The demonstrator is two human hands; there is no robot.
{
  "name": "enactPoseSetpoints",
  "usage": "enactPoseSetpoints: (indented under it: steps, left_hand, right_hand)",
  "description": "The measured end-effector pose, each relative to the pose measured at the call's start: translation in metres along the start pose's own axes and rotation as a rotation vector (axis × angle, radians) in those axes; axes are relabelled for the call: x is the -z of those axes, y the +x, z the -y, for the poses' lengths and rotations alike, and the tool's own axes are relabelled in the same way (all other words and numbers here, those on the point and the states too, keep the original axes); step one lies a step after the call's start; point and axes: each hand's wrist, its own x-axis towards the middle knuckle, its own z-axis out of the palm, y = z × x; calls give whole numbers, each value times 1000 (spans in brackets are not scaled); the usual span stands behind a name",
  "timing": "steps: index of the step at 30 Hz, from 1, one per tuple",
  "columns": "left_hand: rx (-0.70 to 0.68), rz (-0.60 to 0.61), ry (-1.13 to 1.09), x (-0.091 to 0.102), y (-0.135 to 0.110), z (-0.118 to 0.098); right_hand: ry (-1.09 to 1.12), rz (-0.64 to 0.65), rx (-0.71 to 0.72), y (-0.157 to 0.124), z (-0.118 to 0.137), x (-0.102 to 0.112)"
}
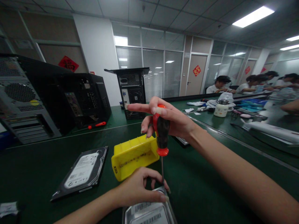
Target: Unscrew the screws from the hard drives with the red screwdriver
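Note:
My right hand (168, 116) is closed around the red and black handle of a screwdriver (163, 133), its index finger stretched out to the left. The screwdriver stands nearly upright, its shaft pointing down at the far end of a hard drive (151, 214) at the bottom of the view. My left hand (142, 186) grips that end of the drive, thumb on top and fingertips by the shaft. The tip and any screw there are too small to make out. Just behind the left hand lies a yellow plastic bin (135, 155), tilted with its opening toward me.
Another hard drive (81, 169) lies on the green table to the left. Opened computer cases (84, 96) stand behind, with a second red screwdriver (97, 125) before them. A lidded cup (220, 109) and clutter are at the right, where several people sit farther off.

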Motion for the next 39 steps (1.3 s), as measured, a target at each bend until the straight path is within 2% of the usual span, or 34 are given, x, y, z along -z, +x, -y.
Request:
enactPoseSetpoints:
  steps: [8, 13, 19, 26, 39]
  left_hand:
    - [-24, 10, -2, 0, 1, 1]
    - [-24, 8, -11, 0, 1, 2]
    - [-6, -4, 6, 0, 0, 3]
    - [4, -3, 5, 1, -1, -1]
    - [-19, -7, -12, 0, 0, 2]
  right_hand:
    - [25, -105, 37, -1, -9, 0]
    - [50, -78, -14, 0, -6, 0]
    - [132, 21, -88, 0, 0, -3]
    - [80, -34, -87, 1, -5, -6]
    - [28, -34, -53, -1, -6, -6]
